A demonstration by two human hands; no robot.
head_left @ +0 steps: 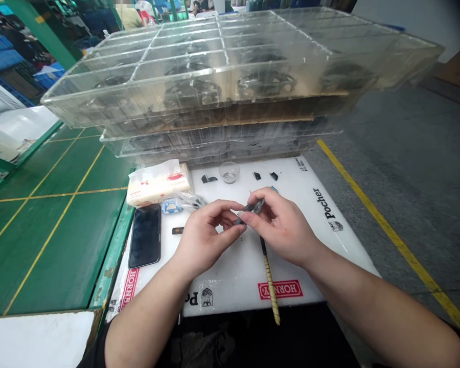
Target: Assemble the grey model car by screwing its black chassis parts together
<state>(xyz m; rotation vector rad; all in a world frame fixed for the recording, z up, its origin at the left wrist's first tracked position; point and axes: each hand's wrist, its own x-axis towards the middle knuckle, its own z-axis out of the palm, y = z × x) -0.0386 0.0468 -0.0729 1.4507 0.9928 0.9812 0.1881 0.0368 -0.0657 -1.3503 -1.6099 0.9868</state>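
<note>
While the left hand (209, 237) and right hand (285, 225) pinch a small dark shiny part (257, 206) over the white printed board (230, 294), little black chunky bits (256, 176) lie loose beyond. I guess this part is unfinished, those bits untouched.

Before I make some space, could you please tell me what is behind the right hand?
Beyond the right hand lie two small black pieces; a blue sliver peeks out, its rest covered.
</note>
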